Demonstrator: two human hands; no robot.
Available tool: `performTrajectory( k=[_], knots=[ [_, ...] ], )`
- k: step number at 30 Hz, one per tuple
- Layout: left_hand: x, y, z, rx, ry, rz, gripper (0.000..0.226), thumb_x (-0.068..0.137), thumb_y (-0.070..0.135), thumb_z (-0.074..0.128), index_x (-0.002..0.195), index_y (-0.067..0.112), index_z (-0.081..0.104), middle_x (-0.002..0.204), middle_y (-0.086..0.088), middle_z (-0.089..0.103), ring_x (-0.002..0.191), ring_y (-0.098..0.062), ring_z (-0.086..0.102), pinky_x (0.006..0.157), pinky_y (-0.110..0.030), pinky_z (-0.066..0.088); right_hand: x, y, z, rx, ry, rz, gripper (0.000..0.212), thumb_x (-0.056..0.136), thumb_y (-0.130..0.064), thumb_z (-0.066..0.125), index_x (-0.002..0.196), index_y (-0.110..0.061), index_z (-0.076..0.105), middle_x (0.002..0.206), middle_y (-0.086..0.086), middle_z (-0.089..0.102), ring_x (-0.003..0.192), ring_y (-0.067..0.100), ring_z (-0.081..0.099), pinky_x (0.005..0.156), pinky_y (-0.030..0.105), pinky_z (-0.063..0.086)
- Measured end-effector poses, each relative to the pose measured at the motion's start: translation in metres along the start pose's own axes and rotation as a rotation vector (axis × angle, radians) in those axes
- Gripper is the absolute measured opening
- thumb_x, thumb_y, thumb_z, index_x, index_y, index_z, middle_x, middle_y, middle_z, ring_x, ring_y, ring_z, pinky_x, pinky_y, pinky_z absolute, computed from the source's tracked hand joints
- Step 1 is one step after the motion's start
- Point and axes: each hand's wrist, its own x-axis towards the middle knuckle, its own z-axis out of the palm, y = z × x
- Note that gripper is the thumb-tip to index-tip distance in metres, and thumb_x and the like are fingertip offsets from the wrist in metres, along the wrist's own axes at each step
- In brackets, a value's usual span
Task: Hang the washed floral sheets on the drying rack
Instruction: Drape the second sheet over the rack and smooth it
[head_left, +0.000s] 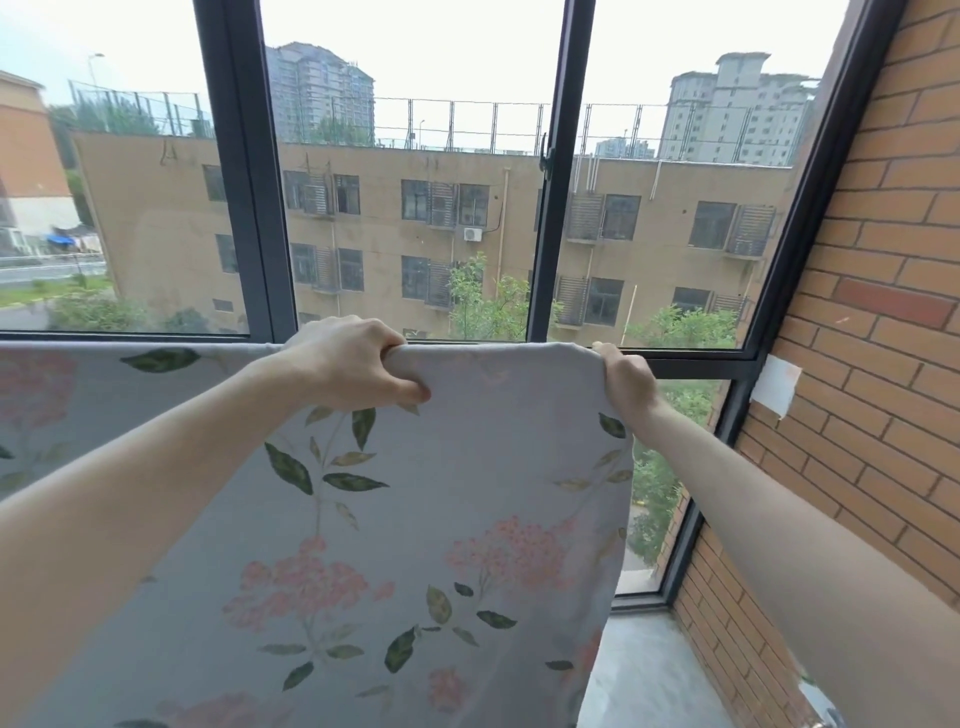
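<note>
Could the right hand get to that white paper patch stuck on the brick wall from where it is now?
Probably yes. The right hand grips the sheet's top corner, and the white patch sits just beyond it at similar height, with nothing between. It would have to let go of the sheet first.

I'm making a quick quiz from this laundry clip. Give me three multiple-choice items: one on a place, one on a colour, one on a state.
1. Where does the right hand hold the floral sheet?
A. top right corner
B. bottom hem
C. middle

2. What colour are the sheet's printed flowers?
A. blue
B. pink
C. yellow

3. What is the left hand doing?
A. hanging idle
B. pressing the window
C. keeping a grip on the top edge

Answers: 1 A, its fingers curl over that corner. 2 B, pink clusters with green leaves. 3 C, fingers and thumb wrap the fold.
</note>
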Motion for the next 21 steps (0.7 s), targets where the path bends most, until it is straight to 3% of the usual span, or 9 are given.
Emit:
performTrajectory(
  k=[4, 7, 10, 13, 15, 19, 21],
  knots=[
    [-0.005, -0.003, -0.002, 0.001, 0.004, -0.015, 0.037, 0.072, 0.073, 0.069, 0.087, 0.04, 0.071, 0.079, 0.015, 0.067, 0.073, -0.007, 0.06, 0.069, -0.032, 0.053, 0.002, -0.016, -0.003, -0.114, -0.156, 0.034, 0.035, 0.094, -0.037, 0.042, 0.064, -0.019, 0.049, 0.071, 0.005, 0.053, 0.073, 0.024, 0.046, 0.075, 0.039, 0.034],
    [-0.006, -0.004, -0.003, -0.01, 0.006, -0.025, 0.035, 0.07, 0.072, 0.069, 0.084, 0.04, 0.07, 0.079, 0.015, 0.067, 0.075, -0.006, 0.06, 0.074, -0.034, 0.055, -0.007, -0.028, 0.0, -0.303, 0.002, -0.202, 0.038, 0.102, -0.035, 0.044, 0.07, -0.016, 0.05, 0.072, -0.002, 0.057, 0.067, 0.02, 0.05, 0.063, 0.034, 0.035],
    [-0.004, 0.001, -0.002, -0.007, 0.013, -0.015, 0.038, 0.068, 0.073, 0.067, 0.082, 0.038, 0.069, 0.079, 0.016, 0.067, 0.078, -0.008, 0.061, 0.074, -0.034, 0.055, -0.034, -0.048, 0.017, -0.315, 0.067, -0.455, 0.034, 0.104, -0.04, 0.048, 0.084, -0.021, 0.068, 0.081, -0.008, 0.069, 0.078, 0.014, 0.063, 0.068, 0.032, 0.048],
    [-0.002, 0.006, -0.003, -0.002, 0.014, -0.008, 0.037, 0.069, 0.072, 0.068, 0.081, 0.036, 0.068, 0.08, 0.016, 0.066, 0.078, -0.008, 0.061, 0.072, -0.033, 0.054, -0.054, -0.064, 0.038, -0.546, -0.003, -0.515, 0.05, 0.106, -0.048, 0.044, 0.068, -0.017, 0.057, 0.066, -0.004, 0.063, 0.067, 0.016, 0.058, 0.061, 0.032, 0.035],
    [-0.003, 0.006, -0.001, 0.001, 0.024, 0.002, 0.035, 0.071, 0.07, 0.068, 0.08, 0.036, 0.066, 0.079, 0.016, 0.065, 0.077, -0.007, 0.06, 0.07, -0.032, 0.052, -0.057, -0.067, 0.045, -0.687, 0.06, -0.559, 0.06, 0.107, -0.052, 0.038, 0.062, -0.015, 0.053, 0.06, -0.001, 0.06, 0.063, 0.016, 0.055, 0.06, 0.033, 0.03],
    [-0.009, 0.004, 0.003, 0.027, 0.106, 0.025, 0.035, 0.076, 0.066, 0.067, 0.078, 0.032, 0.06, 0.077, 0.014, 0.061, 0.076, -0.01, 0.057, 0.06, -0.028, 0.038, -0.046, -0.068, 0.053, -0.75, 0.143, -0.569, 0.069, 0.106, -0.048, 0.037, 0.05, -0.011, 0.055, 0.051, 0.001, 0.056, 0.051, 0.015, 0.049, 0.061, 0.034, 0.032],
    [-0.015, -0.001, 0.003, 0.049, 0.136, 0.04, 0.039, 0.077, 0.067, 0.066, 0.081, 0.029, 0.057, 0.078, 0.01, 0.06, 0.076, -0.015, 0.057, 0.061, -0.031, 0.039, -0.044, -0.071, 0.053, -0.746, 0.131, -0.553, 0.066, 0.104, -0.046, 0.039, 0.051, -0.01, 0.057, 0.052, 0.003, 0.058, 0.053, 0.02, 0.053, 0.061, 0.035, 0.034]
  ],
)
